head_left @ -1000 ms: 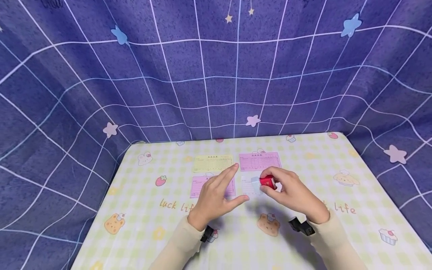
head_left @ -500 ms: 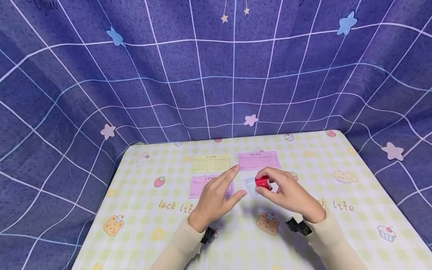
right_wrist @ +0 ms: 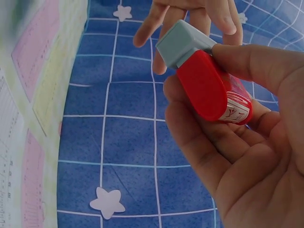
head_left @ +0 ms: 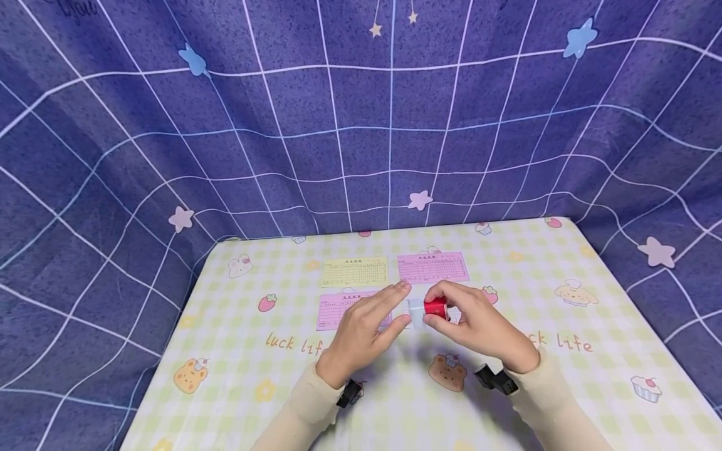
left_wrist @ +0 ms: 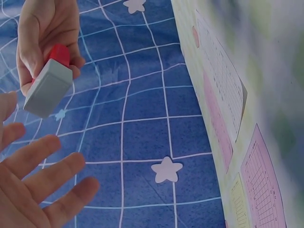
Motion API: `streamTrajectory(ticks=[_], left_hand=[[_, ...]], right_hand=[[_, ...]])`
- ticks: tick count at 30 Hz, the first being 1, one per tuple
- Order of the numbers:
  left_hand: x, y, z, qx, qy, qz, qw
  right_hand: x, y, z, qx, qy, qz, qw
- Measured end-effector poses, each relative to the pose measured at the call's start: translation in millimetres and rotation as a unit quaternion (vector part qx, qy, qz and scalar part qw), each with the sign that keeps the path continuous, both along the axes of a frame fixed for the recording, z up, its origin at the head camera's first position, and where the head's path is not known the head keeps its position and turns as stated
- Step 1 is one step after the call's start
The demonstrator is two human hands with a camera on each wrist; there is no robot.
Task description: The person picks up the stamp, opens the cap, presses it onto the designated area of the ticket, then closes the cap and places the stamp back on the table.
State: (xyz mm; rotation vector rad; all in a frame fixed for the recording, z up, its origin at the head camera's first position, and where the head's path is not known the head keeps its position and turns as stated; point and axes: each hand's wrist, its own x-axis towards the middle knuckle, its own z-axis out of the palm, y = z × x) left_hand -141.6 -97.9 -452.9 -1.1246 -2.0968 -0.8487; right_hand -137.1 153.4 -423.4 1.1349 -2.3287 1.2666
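My right hand (head_left: 479, 322) holds a red stamp (head_left: 436, 307) between thumb and fingers above the table. A pale grey-blue cap (head_left: 416, 308) covers the stamp's left end, pointing toward my left hand (head_left: 361, 329). In the right wrist view the red body (right_wrist: 203, 85) has a small marked label (right_wrist: 236, 110) on its end. My left hand is spread beside the cap, fingers extended. The left wrist view shows a gap between those fingers and the cap (left_wrist: 50, 90). A white printed slip (left_wrist: 221, 71) lies below, mostly hidden in the head view.
On the checked tablecloth (head_left: 225, 326) lie a yellow form (head_left: 355, 271), a pink form (head_left: 433, 267) at the back right, and another pink form (head_left: 335, 311) partly behind my left hand. A blue curtain (head_left: 361, 156) stands behind the table.
My right hand has moved left with the capped stamp, bringing the cap closer to my left hand. The left hand's fingers have shifted slightly toward it.
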Motion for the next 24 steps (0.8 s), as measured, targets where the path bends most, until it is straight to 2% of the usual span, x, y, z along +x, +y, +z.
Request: streamTrajectory(ticks=[8, 24], left_hand=[[-0.2, 1.0, -1.1, -0.004, -0.013, -0.018, 0.9997], [1.4, 3.0, -1.4, -0.01, -0.014, -0.022, 0.9996]], right_hand=[[0.3, -1.9, 0.8, 0.001, -0.003, 0.002, 1.0], [0.1, -4.1, -0.4, -0.007, -0.006, -0.003, 1.0]])
